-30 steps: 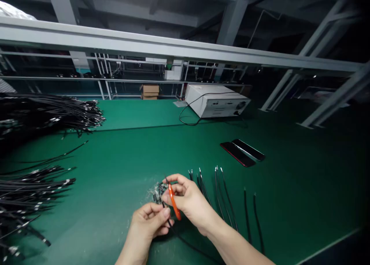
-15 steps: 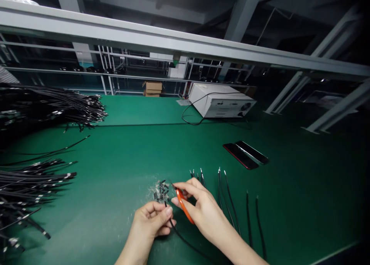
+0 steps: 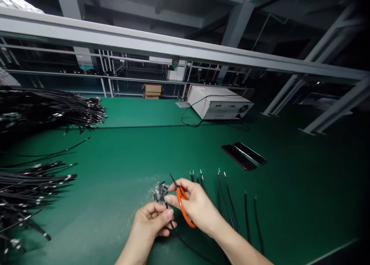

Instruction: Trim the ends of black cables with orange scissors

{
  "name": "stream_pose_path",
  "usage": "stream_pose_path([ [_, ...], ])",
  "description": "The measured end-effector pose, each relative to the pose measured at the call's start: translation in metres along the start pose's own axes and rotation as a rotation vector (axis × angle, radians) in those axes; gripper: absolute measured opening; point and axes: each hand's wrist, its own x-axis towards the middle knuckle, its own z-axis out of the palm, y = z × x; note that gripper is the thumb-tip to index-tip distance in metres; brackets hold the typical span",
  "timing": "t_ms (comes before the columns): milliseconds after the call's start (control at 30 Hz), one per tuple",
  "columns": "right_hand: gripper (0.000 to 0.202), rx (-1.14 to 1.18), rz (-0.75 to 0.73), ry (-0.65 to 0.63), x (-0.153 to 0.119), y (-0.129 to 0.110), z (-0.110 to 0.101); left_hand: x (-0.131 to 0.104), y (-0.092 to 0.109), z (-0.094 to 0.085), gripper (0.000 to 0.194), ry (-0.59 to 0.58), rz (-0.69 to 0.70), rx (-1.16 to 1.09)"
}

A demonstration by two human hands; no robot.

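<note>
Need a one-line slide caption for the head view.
Left hand grips a black cable; right hand holds orange-handled cutters near a pile of short black pieces.

A thin black cable (image 3: 186, 242) bends from the lower centre of the frame, its short free end pointing up, toward the bottom edge right of centre. The cutters (image 3: 183, 210), orange-handled and dark-tipped, slant up-left just beside that end, handles spread apart.

Around the clippings (image 3: 162, 189) on the bench (image 3: 124, 149), a cable bundle (image 3: 40, 177) lies at nine o'clock, a cable heap (image 3: 66, 106) behind it at ten, the equipment case (image 3: 221, 108) at one, two phones (image 3: 239, 157) at two, and loose cables (image 3: 229, 192) at three.
</note>
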Motion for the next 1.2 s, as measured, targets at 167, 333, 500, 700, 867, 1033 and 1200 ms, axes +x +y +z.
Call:
stream_pose_path([
  [167,0.023,0.041,0.044,-0.165,-0.002,0.001,0.002,0.000,0.000,-0.001,0.066,-0.010,0.005,-0.011],
  [333,0.022,0.047,0.038,-0.200,-0.004,-0.003,0.003,-0.002,0.001,-0.001,0.066,-0.062,0.003,0.016],
  [500,0.021,-0.731,-0.305,0.036,-0.006,0.004,0.000,-0.002,0.000,0.001,0.074,-0.028,-0.024,-0.030],
  [700,0.012,-1.004,-0.720,-0.098,-0.006,0.006,-0.010,-0.001,-0.004,0.003,0.076,-0.007,-0.148,-0.180],
  [867,0.013,-0.690,-0.477,-0.139,-0.013,-0.001,-0.020,0.000,-0.002,0.005,0.074,0.014,-0.121,-0.227],
  [1033,0.038,-0.250,0.026,-0.245,-0.017,0.004,-0.026,0.002,-0.005,0.006,0.070,-0.005,-0.084,-0.263],
  [1200,0.037,-0.680,-0.103,-0.131,-0.018,0.001,-0.032,0.001,-0.005,0.006,0.067,-0.022,-0.094,-0.278],
])
